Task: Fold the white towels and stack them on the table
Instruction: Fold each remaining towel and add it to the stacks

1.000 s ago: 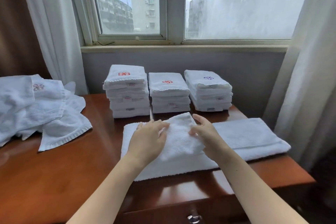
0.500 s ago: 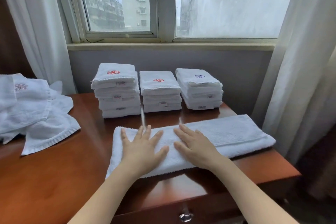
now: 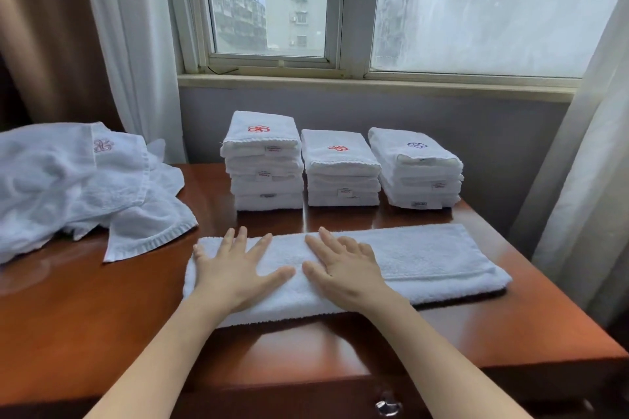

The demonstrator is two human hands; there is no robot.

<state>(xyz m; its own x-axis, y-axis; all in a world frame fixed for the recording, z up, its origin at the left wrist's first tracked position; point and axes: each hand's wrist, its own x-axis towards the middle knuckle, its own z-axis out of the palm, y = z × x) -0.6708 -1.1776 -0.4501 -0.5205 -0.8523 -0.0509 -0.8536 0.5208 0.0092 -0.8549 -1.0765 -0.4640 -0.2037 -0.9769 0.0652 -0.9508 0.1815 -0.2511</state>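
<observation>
Nearest me, both forearms reached out over the front edge of the table [image 3: 85, 316], above a metal drawer pull [image 3: 386, 405]. My left hand [image 3: 235, 269] and right hand [image 3: 343, 269] lay flat, palms down, fingers straight and spread. They gripped nothing and sat side by side on the left half of the long folded towel [image 3: 442, 258].

I judge they pressed there to flatten the fold and settle the layers before the next fold. The thumbs nearly met, so the pressure covered the strip's width. The towel lay crosswise near the front edge with its right half bare, which left that end free to bring over.

Behind it stood the left stack [image 3: 265, 163], middle stack [image 3: 340, 173] and right stack [image 3: 415, 170] of folded towels. They made a close row under the sill, logos up, presumably where this one belonged. Off to the left a heap of unfolded towels [image 3: 68, 180] lay apart from the stacks, likely to separate unfolded from done. Beyond was the window [image 3: 272, 10].
</observation>
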